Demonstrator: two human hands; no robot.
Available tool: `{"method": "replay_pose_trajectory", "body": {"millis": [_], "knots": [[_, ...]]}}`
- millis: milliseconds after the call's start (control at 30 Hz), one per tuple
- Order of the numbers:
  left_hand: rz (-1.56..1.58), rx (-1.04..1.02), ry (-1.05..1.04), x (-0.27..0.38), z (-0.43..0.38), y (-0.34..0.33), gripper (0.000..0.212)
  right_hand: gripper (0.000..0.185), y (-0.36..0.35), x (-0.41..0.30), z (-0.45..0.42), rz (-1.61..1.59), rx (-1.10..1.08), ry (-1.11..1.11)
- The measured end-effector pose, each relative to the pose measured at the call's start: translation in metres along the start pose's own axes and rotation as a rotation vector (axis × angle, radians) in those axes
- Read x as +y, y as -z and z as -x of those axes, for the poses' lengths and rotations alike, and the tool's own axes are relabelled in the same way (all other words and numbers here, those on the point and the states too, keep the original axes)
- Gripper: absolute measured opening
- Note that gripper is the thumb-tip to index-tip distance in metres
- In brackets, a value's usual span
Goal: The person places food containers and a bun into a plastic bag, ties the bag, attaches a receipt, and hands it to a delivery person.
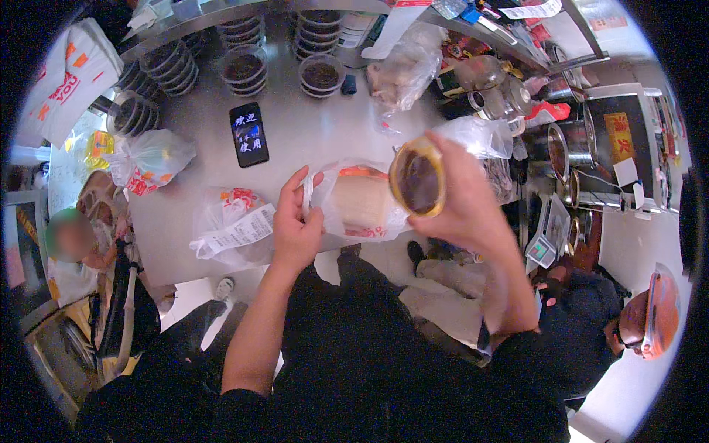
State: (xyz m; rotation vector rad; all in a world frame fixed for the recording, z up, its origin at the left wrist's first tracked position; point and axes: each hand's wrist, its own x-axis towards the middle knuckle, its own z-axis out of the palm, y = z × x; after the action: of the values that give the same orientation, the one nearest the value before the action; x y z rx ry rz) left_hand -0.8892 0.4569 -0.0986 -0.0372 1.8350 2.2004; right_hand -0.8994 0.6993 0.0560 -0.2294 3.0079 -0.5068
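Observation:
My left hand (299,224) grips the left edge of a white plastic bag (321,194) at the near edge of the metal counter. Inside the bag lies a pale, box-like item (361,202); what it is I cannot tell. My right hand (462,194) holds a round tub of dark brown food or sauce (418,180) tilted over the bag's right side. Left of my left hand sits a tied plastic bag (235,252) with a printed receipt (243,230) on it. A smartphone (249,135) with a lit screen lies beyond, on the counter (205,133).
Stacked lidded tubs (243,66) line the counter's far side. A knotted bag (152,158) stands at the left, jars (490,88) and a clear bag (407,72) at the far right. People stand nearby at left (108,232) and right (581,315); metal pots (559,149) are at the right.

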Motion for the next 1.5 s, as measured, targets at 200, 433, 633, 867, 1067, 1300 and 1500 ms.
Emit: {"method": "replay_pose_trajectory", "body": {"millis": [200,433,633,867,1067,1300,1500], "knots": [[-0.254,-0.035,-0.135,0.000,0.003,-0.009,0.068,0.100,0.065,0.000,-0.024,0.150,0.083,0.097],[-0.135,0.007,-0.126,0.002,0.003,-0.024,0.067,0.092,0.039,0.017,-0.053,0.193,0.178,0.192],[-0.496,-0.059,-0.144,0.015,0.003,-0.019,0.068,0.100,0.024,-0.003,-0.081,0.096,0.032,0.100],[-0.455,-0.182,0.016,0.030,0.016,-0.027,0.065,0.099,-0.069,-0.025,-0.160,-0.017,-0.028,0.219],[-0.415,-0.190,-0.158,0.018,0.025,-0.024,0.065,0.096,-0.191,-0.017,-0.225,0.026,-0.055,0.216],[-0.387,-0.358,-0.136,0.011,0.023,-0.023,0.071,0.101,-0.240,0.016,-0.260,0.196,0.002,0.427],[-0.411,-0.348,-0.126,0.013,0.020,-0.018,0.070,0.047,-0.098,0.034,-0.210,-0.166,0.302,0.268]]}}
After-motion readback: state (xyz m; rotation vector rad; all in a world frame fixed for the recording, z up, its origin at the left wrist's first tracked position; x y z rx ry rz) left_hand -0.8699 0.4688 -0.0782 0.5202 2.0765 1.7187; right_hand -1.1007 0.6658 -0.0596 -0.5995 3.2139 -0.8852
